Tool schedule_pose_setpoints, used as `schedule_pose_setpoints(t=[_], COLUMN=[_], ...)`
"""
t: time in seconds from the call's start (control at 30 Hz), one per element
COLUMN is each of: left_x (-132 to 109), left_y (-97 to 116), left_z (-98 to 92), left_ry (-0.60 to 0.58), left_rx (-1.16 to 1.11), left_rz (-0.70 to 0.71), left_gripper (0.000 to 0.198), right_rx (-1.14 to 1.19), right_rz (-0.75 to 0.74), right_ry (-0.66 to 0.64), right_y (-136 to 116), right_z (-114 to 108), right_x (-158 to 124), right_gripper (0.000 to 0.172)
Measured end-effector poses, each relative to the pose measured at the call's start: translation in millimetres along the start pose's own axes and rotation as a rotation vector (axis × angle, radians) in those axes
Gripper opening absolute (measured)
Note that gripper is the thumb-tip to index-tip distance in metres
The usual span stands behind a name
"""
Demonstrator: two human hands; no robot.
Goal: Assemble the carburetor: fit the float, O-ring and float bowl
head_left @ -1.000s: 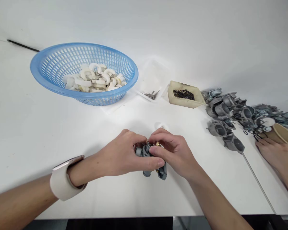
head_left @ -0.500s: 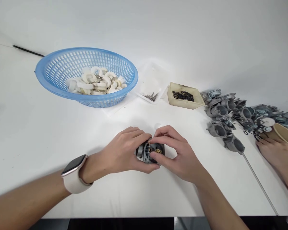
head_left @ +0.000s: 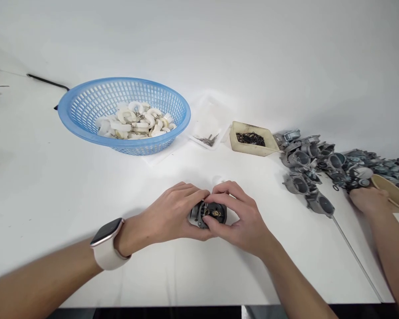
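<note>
My left hand (head_left: 177, 212) is wrapped around a grey metal carburetor (head_left: 216, 214) just above the white table, with its open bowl side facing up. Brass parts show inside the dark cavity. From the other side, my right hand (head_left: 241, 217) grips the same carburetor. Its thumb presses at the inner edge of the cavity, and the index fingertip rests at the far rim, near my left index finger. Whether a small part sits between those right fingertips is hidden.
A blue basket (head_left: 146, 148) holds white plastic floats. Beside it are a white tray (head_left: 216, 110) with metal pins and a cream box (head_left: 252, 150) of black O-rings. Carburetor bodies (head_left: 299, 184) pile up at right, near a metal rod (head_left: 355, 257) and another person's hand (head_left: 367, 199).
The view has shifted slightly. My right thumb and fingers have moved a little left over the carburetor. The other person's hand at right has moved in closer to the piled parts.
</note>
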State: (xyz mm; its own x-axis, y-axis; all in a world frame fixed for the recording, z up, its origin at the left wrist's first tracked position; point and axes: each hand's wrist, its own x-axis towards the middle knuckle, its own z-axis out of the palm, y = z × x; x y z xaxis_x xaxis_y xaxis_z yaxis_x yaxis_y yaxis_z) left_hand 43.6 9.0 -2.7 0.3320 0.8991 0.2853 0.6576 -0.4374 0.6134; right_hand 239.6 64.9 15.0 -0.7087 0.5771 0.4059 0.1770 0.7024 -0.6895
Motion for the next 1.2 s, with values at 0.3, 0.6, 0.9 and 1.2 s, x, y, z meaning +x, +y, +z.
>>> schedule_pose_setpoints(t=[0.3, 0.6, 0.9, 1.2], left_x=[-0.5, 5.3, 2.4, -0.5], left_y=[-0.6, 8.2, 11.0, 1.9], left_z=[0.6, -8.3, -13.4, -9.0], left_ry=[-0.025, -0.06, -0.09, -0.098], left_rx=[0.03, -0.174, -0.211, -0.18], left_rz=[-0.053, -0.09, -0.161, -0.167], left_gripper=[0.028, 0.029, 0.042, 0.062], right_rx=[-0.143, -0.018, 0.186, 0.147], right_rz=[-0.1, 0.106, 0.221, 0.296], right_ry=[0.091, 0.042, -0.021, 0.026], right_y=[-6.2, -7.1, -4.4, 5.1], right_z=[6.9, 4.8, -7.7, -24.6], right_x=[3.5, 3.9, 2.5, 6.9], right_gripper=[0.031, 0.019, 0.011, 0.015])
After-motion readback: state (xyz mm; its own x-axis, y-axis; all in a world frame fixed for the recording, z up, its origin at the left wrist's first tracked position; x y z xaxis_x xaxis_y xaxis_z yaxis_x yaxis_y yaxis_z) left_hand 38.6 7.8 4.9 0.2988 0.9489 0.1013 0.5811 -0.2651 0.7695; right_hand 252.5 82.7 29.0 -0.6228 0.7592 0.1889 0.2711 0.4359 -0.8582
